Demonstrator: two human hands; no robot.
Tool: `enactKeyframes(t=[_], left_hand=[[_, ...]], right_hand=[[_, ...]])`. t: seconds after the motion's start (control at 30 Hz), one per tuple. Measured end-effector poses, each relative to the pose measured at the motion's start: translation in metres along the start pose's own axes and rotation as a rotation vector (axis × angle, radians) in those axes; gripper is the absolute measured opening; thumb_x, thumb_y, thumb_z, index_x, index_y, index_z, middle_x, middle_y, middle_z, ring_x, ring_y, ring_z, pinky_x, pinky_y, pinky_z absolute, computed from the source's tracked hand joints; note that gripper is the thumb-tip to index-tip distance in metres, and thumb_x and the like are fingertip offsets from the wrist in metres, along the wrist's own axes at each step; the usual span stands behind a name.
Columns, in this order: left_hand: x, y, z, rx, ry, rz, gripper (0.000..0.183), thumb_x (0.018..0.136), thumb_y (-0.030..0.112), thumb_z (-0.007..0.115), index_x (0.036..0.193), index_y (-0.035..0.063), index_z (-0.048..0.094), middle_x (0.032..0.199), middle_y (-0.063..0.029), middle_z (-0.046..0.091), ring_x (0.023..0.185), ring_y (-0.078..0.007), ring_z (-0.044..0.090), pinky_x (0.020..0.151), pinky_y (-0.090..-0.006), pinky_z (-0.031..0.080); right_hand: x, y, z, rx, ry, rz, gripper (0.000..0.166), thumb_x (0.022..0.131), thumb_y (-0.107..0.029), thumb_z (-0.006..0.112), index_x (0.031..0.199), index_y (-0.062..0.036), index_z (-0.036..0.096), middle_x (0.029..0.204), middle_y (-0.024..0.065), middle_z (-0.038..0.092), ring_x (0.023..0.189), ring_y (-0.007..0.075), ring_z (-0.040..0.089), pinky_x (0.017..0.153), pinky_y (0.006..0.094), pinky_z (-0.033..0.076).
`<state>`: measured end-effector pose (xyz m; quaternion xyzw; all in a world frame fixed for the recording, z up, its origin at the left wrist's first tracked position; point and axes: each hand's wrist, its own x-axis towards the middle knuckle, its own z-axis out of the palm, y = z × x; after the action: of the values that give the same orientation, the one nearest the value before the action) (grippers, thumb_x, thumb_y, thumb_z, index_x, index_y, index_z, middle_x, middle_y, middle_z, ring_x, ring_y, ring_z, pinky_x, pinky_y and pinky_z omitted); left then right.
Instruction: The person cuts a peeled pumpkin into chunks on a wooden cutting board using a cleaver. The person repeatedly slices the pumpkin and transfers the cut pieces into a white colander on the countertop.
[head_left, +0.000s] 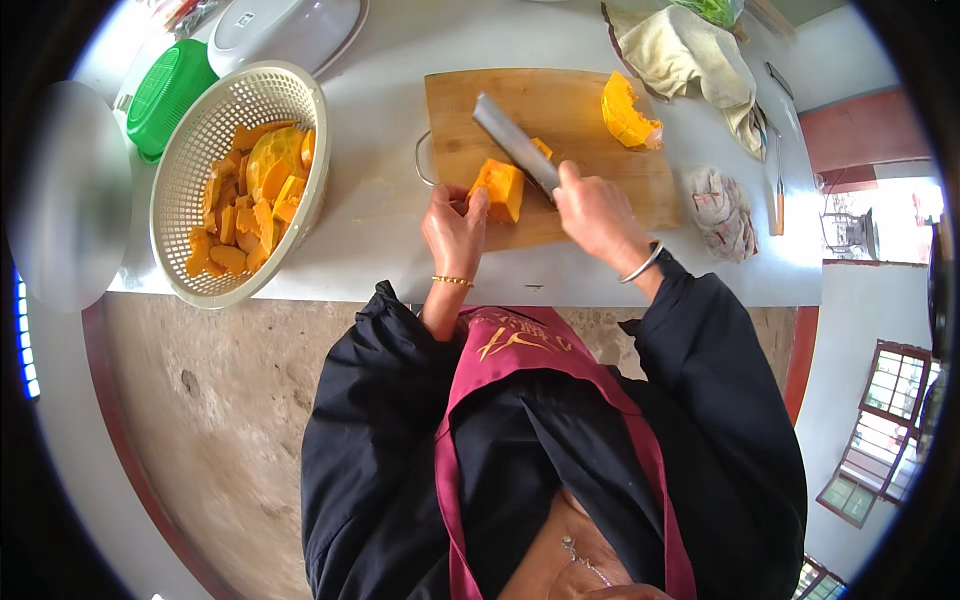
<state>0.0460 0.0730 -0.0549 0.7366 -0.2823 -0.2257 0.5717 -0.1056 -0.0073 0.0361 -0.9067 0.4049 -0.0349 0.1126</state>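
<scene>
My left hand (456, 229) grips the near left side of a thick orange pumpkin chunk (501, 189) on a wooden cutting board (517, 105). In my right hand (596, 214) is a cleaver (517, 142), its broad blade angled away to the upper left, just right of the chunk. Partly hidden behind the blade lies a small pumpkin piece (541, 148). A larger curved pumpkin wedge (628, 112), with its stringy inside showing, rests at the board's far right corner.
Left of the board, a cream plastic colander (319, 161) holds many cut pumpkin pieces (244, 217). Behind it are a green plastic basket (166, 97) and a white basin (281, 34). On the right lie a cream cloth (686, 56), a crumpled rag (721, 214) and a wooden-handled tool (780, 199).
</scene>
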Motion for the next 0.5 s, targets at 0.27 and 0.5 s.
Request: enactKeyframes(t=[0.27,0.5], left_hand=[[-0.005,0.008,-0.002,0.232,-0.087,0.206,0.044,0.077,0.020,0.069,0.114,0.0010,0.057,0.065,-0.0059,0.059,0.060,-0.0169,0.061,0.058,-0.0287,0.049],[0.003,-0.006,0.006,0.138,-0.038,0.240,0.041,0.076,0.019,0.068,0.111,0.0008,0.057,0.065,-0.0056,0.059,0.058,-0.0175,0.058,0.058,-0.0308,0.048]], right_hand=[[-0.037,-0.016,-0.040,0.057,0.029,-0.007,0.015,0.089,-0.013,0.053,0.092,-0.0017,0.043,0.055,0.0182,0.053,0.054,0.0401,0.054,0.051,0.0487,0.041],[-0.038,-0.029,-0.051,-0.056,-0.027,-0.087,0.013,0.089,-0.012,0.053,0.092,-0.0032,0.043,0.054,0.0170,0.053,0.054,0.0395,0.055,0.051,0.0481,0.042]])
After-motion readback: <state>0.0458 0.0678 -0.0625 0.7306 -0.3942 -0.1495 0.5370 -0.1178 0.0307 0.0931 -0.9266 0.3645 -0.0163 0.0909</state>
